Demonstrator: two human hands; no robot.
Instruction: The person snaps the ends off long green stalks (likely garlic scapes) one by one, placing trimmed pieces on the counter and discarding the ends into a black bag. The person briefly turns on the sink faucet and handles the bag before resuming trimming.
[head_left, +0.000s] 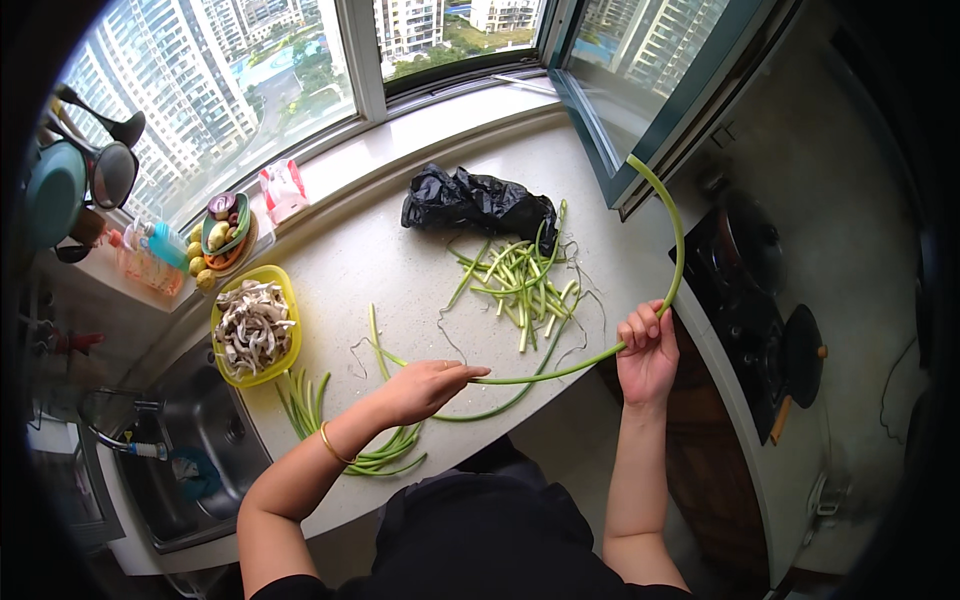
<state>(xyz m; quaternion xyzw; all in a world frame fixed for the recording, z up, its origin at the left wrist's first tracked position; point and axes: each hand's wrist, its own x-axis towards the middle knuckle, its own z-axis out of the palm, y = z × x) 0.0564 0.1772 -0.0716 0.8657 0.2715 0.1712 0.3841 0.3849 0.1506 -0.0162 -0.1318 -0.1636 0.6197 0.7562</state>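
A long green garlic scape (555, 375) runs between my hands. My right hand (646, 346) grips it, and its thick end curves up beyond the fingers. My left hand (435, 386), palm down over the counter, has its fingers closed at the scape's other part. Other long scapes (384, 450) lie under and beside my left wrist. A heap of short cut pieces (525, 281) with thin, withered tips lies farther back, touching a crumpled black plastic bag (480, 201). A yellow plastic basket (295, 330) of torn mushrooms (253, 326) stands to the left.
A steel sink (187, 420) with a faucet (127, 442) is at the left. Along the window are bottles (154, 259), a bowl of vegetables (238, 225) and a red-and-white packet (283, 191). The open window sash (600, 150) reaches over the counter's right side. A stove (739, 322) with pans stands at right.
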